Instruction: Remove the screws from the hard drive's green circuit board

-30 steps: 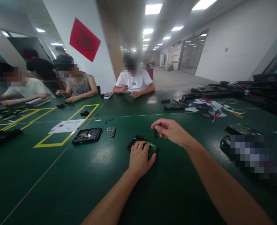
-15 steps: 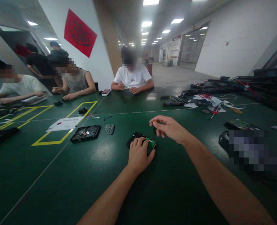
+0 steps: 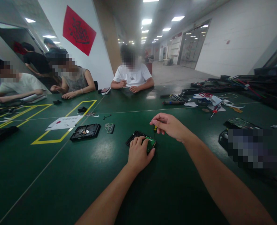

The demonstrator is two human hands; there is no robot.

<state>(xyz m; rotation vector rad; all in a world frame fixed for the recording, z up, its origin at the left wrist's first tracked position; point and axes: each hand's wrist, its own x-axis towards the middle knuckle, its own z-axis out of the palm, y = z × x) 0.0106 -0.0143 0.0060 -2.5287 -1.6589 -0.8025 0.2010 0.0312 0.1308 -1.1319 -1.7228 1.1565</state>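
Note:
A black hard drive (image 3: 135, 138) with a green circuit board (image 3: 150, 144) on top lies on the green table (image 3: 58, 175), just ahead of me. My left hand (image 3: 139, 154) rests on its near side, fingers curled over it, holding it down. My right hand (image 3: 170, 126) hovers just above the drive's far right corner. Its fingers pinch a small screwdriver (image 3: 155, 129) with a yellow and black handle, which points down at the board.
An opened drive (image 3: 85, 131) and a loose circuit board (image 3: 109, 127) lie to the left, beside a yellow taped square with a paper sheet (image 3: 63, 122). Tools, cables and boards (image 3: 208, 101) crowd the right side. Several people sit across and along the left.
My right hand has dropped slightly with the screwdriver and shifted a little over the drive's corner. The left hand has stayed on the drive. The view tilted a bit.

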